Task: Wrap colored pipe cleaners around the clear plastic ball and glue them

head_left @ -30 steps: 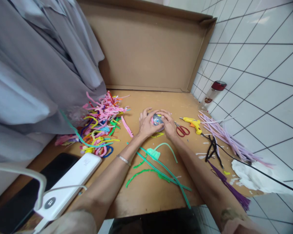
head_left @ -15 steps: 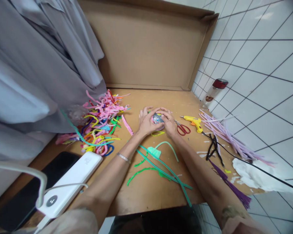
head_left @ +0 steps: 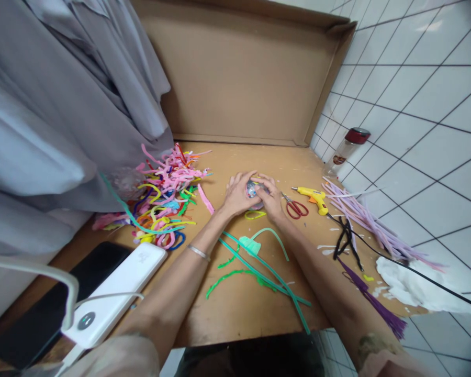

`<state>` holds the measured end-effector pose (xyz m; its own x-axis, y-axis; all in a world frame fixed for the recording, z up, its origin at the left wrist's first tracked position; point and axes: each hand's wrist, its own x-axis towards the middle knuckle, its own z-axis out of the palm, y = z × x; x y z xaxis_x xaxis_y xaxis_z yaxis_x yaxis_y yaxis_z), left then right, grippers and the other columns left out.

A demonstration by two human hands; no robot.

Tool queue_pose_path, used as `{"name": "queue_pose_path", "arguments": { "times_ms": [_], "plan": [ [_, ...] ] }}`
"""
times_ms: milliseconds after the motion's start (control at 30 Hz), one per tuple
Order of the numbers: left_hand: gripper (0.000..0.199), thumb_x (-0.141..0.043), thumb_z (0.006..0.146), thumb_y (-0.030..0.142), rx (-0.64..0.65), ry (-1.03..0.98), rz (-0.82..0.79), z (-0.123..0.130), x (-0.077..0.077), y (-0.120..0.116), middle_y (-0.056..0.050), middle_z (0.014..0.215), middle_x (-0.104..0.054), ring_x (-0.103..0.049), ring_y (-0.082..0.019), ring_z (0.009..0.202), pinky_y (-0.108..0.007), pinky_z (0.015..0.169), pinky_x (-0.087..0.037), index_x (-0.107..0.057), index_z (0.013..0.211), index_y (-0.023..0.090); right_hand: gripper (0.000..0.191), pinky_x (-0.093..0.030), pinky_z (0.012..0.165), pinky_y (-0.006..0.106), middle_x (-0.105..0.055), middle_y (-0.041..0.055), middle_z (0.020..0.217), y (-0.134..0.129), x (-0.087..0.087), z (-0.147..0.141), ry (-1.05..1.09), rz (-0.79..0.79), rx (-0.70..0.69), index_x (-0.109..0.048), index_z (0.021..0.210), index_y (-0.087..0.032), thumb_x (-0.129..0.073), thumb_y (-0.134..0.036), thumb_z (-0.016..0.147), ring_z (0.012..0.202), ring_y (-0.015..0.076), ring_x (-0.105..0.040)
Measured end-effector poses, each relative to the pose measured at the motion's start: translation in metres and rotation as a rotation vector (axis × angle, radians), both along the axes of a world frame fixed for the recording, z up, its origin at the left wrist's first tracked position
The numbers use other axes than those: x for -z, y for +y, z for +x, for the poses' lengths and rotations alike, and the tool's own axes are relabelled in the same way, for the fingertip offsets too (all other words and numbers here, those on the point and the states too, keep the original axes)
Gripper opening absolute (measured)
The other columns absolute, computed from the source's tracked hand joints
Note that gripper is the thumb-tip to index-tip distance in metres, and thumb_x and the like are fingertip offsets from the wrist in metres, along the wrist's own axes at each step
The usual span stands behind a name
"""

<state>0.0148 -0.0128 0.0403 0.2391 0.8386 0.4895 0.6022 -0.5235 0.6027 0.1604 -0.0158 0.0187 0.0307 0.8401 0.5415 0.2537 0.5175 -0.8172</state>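
Both hands are wrapped round a small shiny round object (head_left: 251,189), bluish with pink at its edge, and cover most of it. My left hand (head_left: 237,195) curves round its left side, and my right hand (head_left: 270,197) holds its right side with the thumb on the front. Just below them lies a yellow loop (head_left: 255,214). Closer to me are a mint-green wound piece (head_left: 250,244), long green pipe cleaners (head_left: 265,264) and a bright green strand (head_left: 227,275). Red-handled scissors (head_left: 297,209) rest right of my right hand.
A pile of colourful pipe cleaners (head_left: 172,183) is at left, beside a white power bank (head_left: 118,293). At right are a yellow glue gun (head_left: 314,198), lilac stems (head_left: 361,220), a red-capped bottle (head_left: 347,149) and a purple tassel (head_left: 377,303). A cardboard panel (head_left: 243,73) stands behind.
My right thumb and fingers have shifted over the round object, covering more of its front. The yellow loop shows more fully. The whole view has shifted slightly.
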Motion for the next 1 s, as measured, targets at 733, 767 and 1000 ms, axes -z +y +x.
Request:
{"name": "queue_pose_path", "arguments": {
  "times_ms": [733,767,1000],
  "plan": [
    [0.063,-0.082,0.067,0.029,0.173,-0.212,-0.028,-0.007,0.013,0.014,-0.009,0.133,-0.057,-0.050,-0.029,0.134,-0.049,0.118,-0.037,-0.068,0.129,0.028,0.022,-0.043,0.110,0.042,-0.076,0.0038,0.111,-0.003,-0.010,0.000,0.181,-0.076,-0.173,-0.080,0.092,-0.027,-0.071,-0.039,0.076,0.119,0.0256,-0.062],
    [0.062,-0.082,0.066,0.028,0.183,-0.223,-0.032,-0.007,0.013,0.014,-0.008,0.132,-0.058,-0.051,-0.028,0.133,-0.049,0.117,-0.039,-0.069,0.127,0.028,0.022,-0.044,0.109,0.042,-0.076,0.0040,0.111,-0.003,-0.011,0.000,0.182,-0.076,-0.177,-0.080,0.091,-0.027,-0.071,-0.039,0.075,0.118,0.0257,-0.063],
    [0.061,-0.085,0.063,0.025,0.161,-0.247,-0.046,-0.005,0.010,0.012,-0.008,0.128,-0.060,-0.056,-0.028,0.129,-0.048,0.114,-0.044,-0.071,0.123,0.026,0.029,-0.048,0.106,0.043,-0.076,0.0059,0.112,-0.005,-0.014,0.001,0.212,-0.123,-0.182,-0.074,0.097,-0.024,-0.070,-0.041,0.073,0.114,0.0260,-0.066]
  ]
}}
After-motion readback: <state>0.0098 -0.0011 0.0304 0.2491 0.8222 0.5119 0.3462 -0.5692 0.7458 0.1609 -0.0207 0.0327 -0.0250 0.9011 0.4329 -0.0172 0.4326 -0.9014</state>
